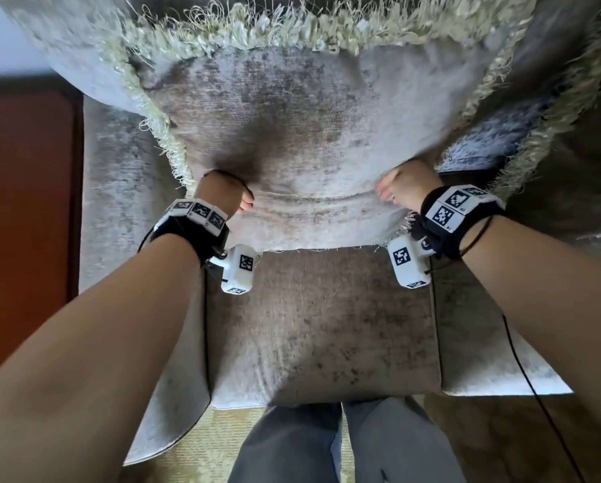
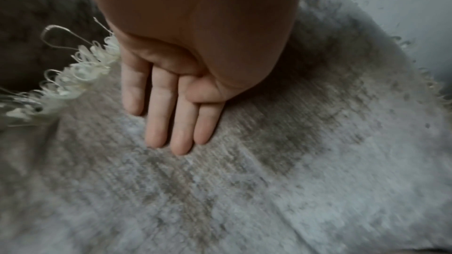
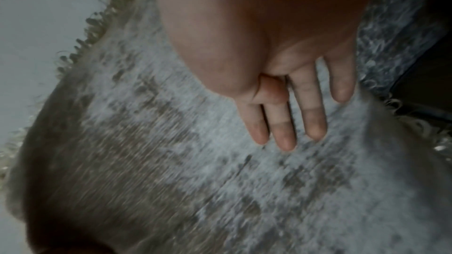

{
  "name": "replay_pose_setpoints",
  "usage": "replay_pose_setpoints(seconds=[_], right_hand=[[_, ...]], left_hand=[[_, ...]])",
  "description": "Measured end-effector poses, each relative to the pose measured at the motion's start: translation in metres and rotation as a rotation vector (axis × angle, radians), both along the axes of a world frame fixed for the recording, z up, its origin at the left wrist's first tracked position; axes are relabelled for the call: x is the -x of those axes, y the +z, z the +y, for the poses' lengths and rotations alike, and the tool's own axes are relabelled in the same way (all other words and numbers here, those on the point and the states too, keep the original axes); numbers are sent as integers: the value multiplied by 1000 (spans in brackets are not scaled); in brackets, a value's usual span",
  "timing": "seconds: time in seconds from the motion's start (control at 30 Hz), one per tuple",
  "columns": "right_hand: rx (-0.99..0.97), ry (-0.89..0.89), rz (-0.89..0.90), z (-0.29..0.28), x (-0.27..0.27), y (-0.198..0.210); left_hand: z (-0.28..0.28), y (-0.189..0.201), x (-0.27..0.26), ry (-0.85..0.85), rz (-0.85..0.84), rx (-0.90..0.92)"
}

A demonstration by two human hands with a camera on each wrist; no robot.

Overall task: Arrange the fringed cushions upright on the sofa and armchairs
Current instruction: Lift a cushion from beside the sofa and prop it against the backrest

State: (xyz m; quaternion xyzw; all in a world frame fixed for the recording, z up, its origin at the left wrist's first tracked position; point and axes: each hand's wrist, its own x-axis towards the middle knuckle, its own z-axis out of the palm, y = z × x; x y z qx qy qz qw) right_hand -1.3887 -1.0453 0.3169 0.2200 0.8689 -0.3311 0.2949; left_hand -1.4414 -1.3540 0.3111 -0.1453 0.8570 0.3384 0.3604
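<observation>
The mottled grey-beige velvet cushion with cream looped fringe (image 1: 309, 134) hangs above the matching grey velvet armchair seat (image 1: 320, 336), its top edge toward the backrest and its width running hand to hand. The left hand (image 1: 222, 193) and the right hand (image 1: 407, 190), equally near, each clasp a lower corner, thumb in front, fingers (image 2: 181, 123) flat behind

two fringed cushions (image 1: 309, 134) (image 1: 550, 109), one armchair (image 1: 320, 325), two hands (image 1: 222, 191) (image 1: 405, 190).
</observation>
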Motion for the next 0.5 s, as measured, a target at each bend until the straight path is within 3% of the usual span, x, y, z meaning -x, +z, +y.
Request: replay_pose_setpoints(seconds=[0.13,0.23,0.4,0.5], right_hand=[[-106,-12,-49,7,-23,-15],[-28,-113,-64,-14,-49,-25],[137,119,-236,-67,-92,-53],[192,199,-283,-90,-99,-65]], left_hand=[[-18,-9,-18,-91,117,382],[-22,-19,-43,-64,50,539],[-2,-53,-92,-159,-170,428],[13,-76,-106,-285,-171,354]])
